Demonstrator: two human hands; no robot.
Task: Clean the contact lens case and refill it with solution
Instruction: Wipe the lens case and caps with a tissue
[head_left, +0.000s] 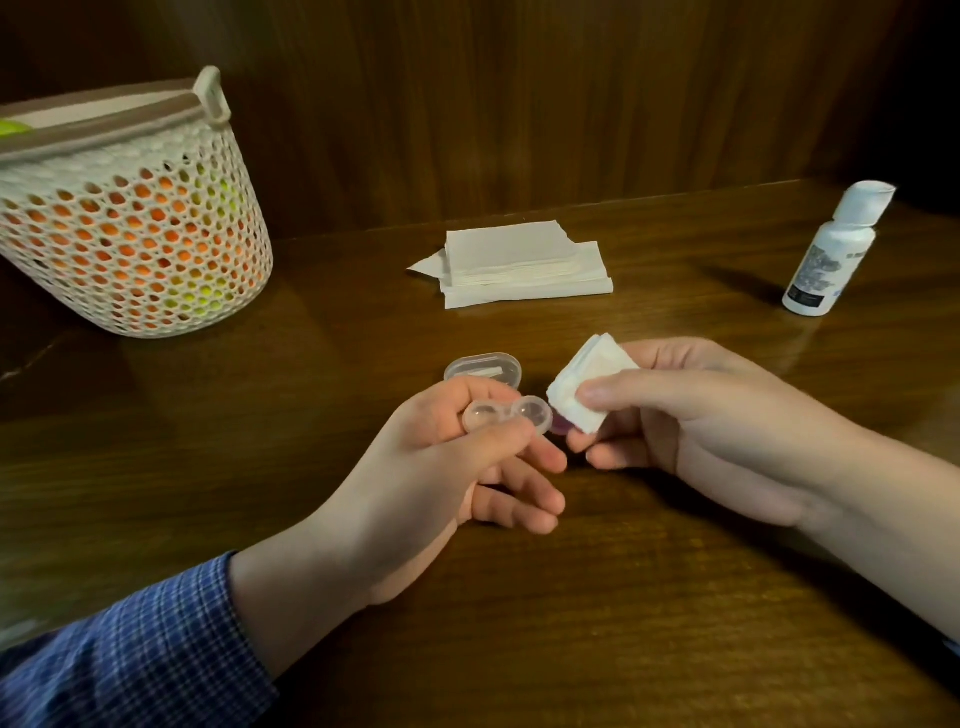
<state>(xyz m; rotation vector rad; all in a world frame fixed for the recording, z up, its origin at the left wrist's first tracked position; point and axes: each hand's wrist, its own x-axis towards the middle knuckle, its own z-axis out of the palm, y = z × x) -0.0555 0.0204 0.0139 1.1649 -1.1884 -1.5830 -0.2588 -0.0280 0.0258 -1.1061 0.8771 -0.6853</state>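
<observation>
Case (506, 414), clear with two round wells side by side, lies with its long axis running left to right, pinched between thumb and forefinger of the left hand (447, 467) just above the table (675, 597); the other fingers hang loosely curled. Beside it the right hand (691, 421) pinches a folded tissue (587, 384). A clear lid (483, 368) lies behind the case. Farther back sit a tissue stack (519, 265), a capped bottle (836, 249) at right, and a mesh basket (130, 223) (orange and green contents, unclear) at left.
</observation>
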